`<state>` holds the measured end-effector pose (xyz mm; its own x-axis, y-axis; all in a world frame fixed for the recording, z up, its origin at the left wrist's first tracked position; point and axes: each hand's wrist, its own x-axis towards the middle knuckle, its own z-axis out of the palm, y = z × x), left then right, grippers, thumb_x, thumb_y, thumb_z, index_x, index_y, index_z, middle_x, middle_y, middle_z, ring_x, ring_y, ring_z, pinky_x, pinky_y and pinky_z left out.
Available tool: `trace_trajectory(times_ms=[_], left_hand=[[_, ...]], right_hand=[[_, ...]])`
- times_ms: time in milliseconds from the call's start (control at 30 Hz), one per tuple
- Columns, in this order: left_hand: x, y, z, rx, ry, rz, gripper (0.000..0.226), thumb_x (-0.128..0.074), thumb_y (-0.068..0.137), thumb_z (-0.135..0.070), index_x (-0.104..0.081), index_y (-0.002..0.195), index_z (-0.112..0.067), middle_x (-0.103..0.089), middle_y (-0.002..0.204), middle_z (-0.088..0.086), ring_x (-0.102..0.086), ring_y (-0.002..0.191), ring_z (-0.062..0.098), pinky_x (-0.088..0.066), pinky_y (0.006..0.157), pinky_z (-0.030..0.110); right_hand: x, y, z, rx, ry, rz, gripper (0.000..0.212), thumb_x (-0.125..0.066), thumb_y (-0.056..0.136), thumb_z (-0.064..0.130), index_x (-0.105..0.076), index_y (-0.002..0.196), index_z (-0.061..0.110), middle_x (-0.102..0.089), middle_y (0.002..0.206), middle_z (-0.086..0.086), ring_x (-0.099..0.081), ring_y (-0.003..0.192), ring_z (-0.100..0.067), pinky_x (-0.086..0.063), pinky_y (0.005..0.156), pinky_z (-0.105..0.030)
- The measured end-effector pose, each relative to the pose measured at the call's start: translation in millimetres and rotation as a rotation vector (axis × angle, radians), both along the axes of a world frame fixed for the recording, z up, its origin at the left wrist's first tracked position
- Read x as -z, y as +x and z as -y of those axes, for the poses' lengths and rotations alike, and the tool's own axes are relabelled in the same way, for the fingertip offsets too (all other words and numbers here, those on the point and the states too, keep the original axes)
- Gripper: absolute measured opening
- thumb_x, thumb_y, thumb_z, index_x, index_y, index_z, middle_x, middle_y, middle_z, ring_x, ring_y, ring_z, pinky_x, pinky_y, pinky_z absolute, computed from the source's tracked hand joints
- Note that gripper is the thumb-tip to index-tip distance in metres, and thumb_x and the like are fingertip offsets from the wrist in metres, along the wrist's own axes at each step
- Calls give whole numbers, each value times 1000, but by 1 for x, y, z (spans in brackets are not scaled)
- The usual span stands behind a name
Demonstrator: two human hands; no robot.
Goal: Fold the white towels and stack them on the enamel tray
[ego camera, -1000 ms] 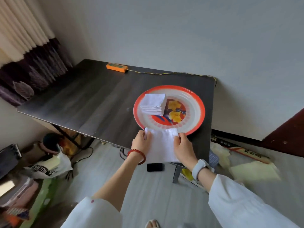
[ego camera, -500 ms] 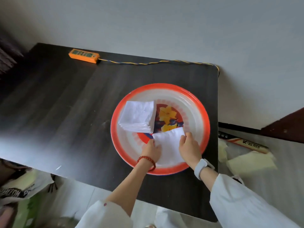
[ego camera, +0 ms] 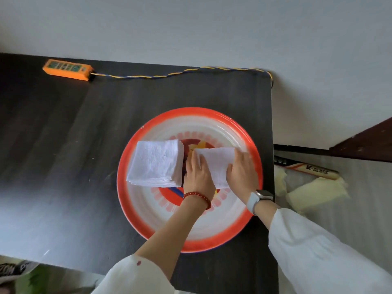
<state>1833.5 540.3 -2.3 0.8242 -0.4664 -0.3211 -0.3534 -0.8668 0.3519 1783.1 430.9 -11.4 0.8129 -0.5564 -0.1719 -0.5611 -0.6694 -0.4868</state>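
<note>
A round enamel tray with an orange-red rim and a painted floral centre sits on the dark worktop, close to its right edge. On the tray's left half lies a neat stack of folded white towels, its layered edges showing on the near and right sides.

Just right of the stack, a single folded white towel lies over the tray's centre, apart from the stack by a narrow gap. The left hand, with a red bead bracelet at the wrist, rests on the towel's left edge with fingers straight and close together, pressing it flat. The right hand, with a white-strapped watch on the wrist, covers the towel's right edge, fingers extended and laid on the cloth. Both arms wear loose white sleeves.

At the worktop's far left lies an orange power strip; its yellow-and-blue twisted cord runs along the back edge to the right corner. On the floor to the right lie pale yellow cloths and a long box with printed lettering.
</note>
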Motion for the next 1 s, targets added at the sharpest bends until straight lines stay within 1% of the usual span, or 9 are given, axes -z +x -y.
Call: trace_trajectory(times_ms=[67,133,233,333,433,533,667,867,1000], left_hand=[[9,-3,-3,196,100,63,62,-36,97,-12,0,147,-6,9,155,11,7,143,30,-22,115,43],[21,-4,-7,301,206,26,62,-32,99,-18,6,146,-6,12,155,9,10,143,27,-13,117,44],[28,-2,-13,366,276,-6,63,-30,100,-21,10,146,-7,14,155,8,10,143,26,-10,116,43],[18,1,-14,367,217,-10,57,-34,99,-19,-4,147,-11,4,156,8,4,144,27,-14,116,41],[-9,3,-15,348,161,-4,51,-34,99,-21,-14,146,-15,-1,156,7,3,144,28,-14,116,41],[-43,-1,-16,381,116,0,48,-34,98,-25,-23,144,-16,-11,155,6,-3,143,28,-14,117,44],[-92,-20,8,548,75,-14,41,-39,97,-27,-41,135,-14,-40,141,8,-39,128,26,-36,105,40],[-165,-128,82,829,-192,18,32,-38,96,-25,-53,122,-14,-51,124,9,-48,115,28,-42,96,41],[-202,-250,136,1040,-341,70,33,-39,95,-25,-53,122,-13,-53,124,9,-49,114,29,-43,94,40]], right_hand=[[4,-7,-1,-137,-119,-47,51,-43,93,11,-28,141,9,-26,149,-16,-29,135,-31,-37,106,-40],[9,-16,-3,-317,-217,-143,49,-42,94,16,-29,140,8,-20,150,-20,-23,138,-33,-30,110,-43],[17,-25,-2,-422,-258,-340,53,-27,99,31,-10,146,12,-3,155,-16,-8,143,-32,-12,116,-44],[7,-26,-1,-441,-279,-332,52,-25,100,30,-9,147,14,1,156,-14,2,144,-30,-4,117,-43],[-24,-30,-3,-301,-158,-108,42,-30,98,20,-34,139,11,-18,154,-12,-15,142,-26,-14,116,-34],[-57,-52,-6,-130,28,-8,32,-35,96,15,-52,122,7,-53,128,-11,-48,110,-19,-39,92,-28],[-98,-112,-2,2,185,-62,32,-37,97,20,-55,123,11,-58,123,-3,-53,114,-21,-43,96,-34],[-169,-255,24,330,52,-28,30,-42,96,17,-58,121,9,-60,123,-8,-54,114,-21,-37,90,-23],[-211,-390,38,658,-96,69,26,-46,95,19,-62,112,8,-65,111,-11,-59,104,-28,-44,88,-34]])
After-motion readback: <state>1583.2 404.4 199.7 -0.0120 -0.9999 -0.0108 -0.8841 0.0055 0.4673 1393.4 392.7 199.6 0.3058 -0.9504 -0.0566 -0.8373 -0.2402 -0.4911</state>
